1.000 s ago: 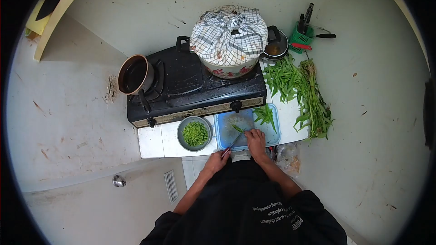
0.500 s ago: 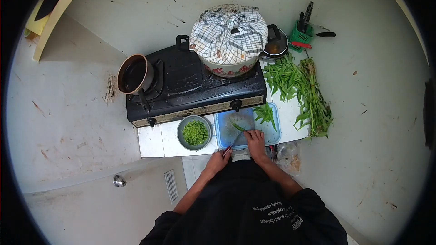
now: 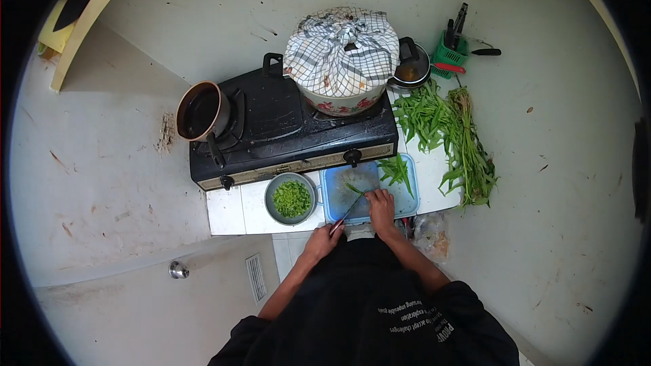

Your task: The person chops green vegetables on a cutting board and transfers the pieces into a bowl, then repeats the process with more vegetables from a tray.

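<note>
A knife (image 3: 352, 208) with a reddish handle is gripped in my left hand (image 3: 321, 242), its blade slanting up over the blue tray (image 3: 411, 211). On the other side of the blade, my right hand (image 3: 382, 210) has its fingers pinched on the tray, beside a thin piece of green leafy vegetable (image 3: 353, 188). The fingers partly cover what they press. More leafy stems (image 3: 395, 171) lie at the tray's upper right. To the left of the tray sits a grey bowl (image 3: 269, 210) of chopped greens (image 3: 291, 198).
Behind the tray stands a black gas stove (image 3: 271, 118) with a saucepan (image 3: 215, 112) and a large cloth-covered pot (image 3: 342, 105). Bundled leafy greens (image 3: 468, 152) lie on the right. A green basket (image 3: 444, 51) holds utensils at the back right.
The knife blade has tilted, now showing as a thin edge close to the right fingertips. Both hands stay in nearly the same place.
</note>
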The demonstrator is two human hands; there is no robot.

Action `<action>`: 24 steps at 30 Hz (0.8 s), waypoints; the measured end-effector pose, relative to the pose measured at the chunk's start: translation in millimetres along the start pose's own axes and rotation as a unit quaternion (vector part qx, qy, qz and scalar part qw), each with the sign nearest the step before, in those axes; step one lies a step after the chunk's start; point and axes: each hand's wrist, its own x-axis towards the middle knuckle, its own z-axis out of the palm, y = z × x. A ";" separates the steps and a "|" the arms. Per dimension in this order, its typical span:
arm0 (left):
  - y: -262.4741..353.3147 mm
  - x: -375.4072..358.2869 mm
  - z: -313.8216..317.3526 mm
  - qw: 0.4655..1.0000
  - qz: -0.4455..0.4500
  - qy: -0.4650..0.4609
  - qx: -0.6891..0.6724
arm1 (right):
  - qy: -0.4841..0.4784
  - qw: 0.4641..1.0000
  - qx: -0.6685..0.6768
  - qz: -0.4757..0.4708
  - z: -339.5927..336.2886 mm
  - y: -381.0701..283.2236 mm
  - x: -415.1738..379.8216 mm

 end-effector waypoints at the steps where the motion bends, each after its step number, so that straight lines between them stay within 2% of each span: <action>1: 0.3 0.2 -0.5 1.000 -0.006 -0.003 0.006 | -0.005 1.000 0.003 -0.002 -0.2 1.8 1.4; 6: -1.1 4.8 2.9 1.000 0.003 0.012 0.017 | -0.038 0.999 0.003 0.013 -4.3 2.6 7.0; 9: 1.4 7.3 4.6 1.000 -0.009 0.012 0.013 | -0.011 1.000 -0.001 0.020 -1.2 0.7 7.9; 15: 4.5 7.8 4.4 1.000 -0.011 0.011 0.003 | 0.004 0.998 -0.019 -0.054 -2.8 2.1 5.3; 24: 3.3 5.7 14.2 0.999 -0.005 0.040 -0.007 | -0.048 0.991 -0.098 -0.080 -1.1 -1.9 -0.3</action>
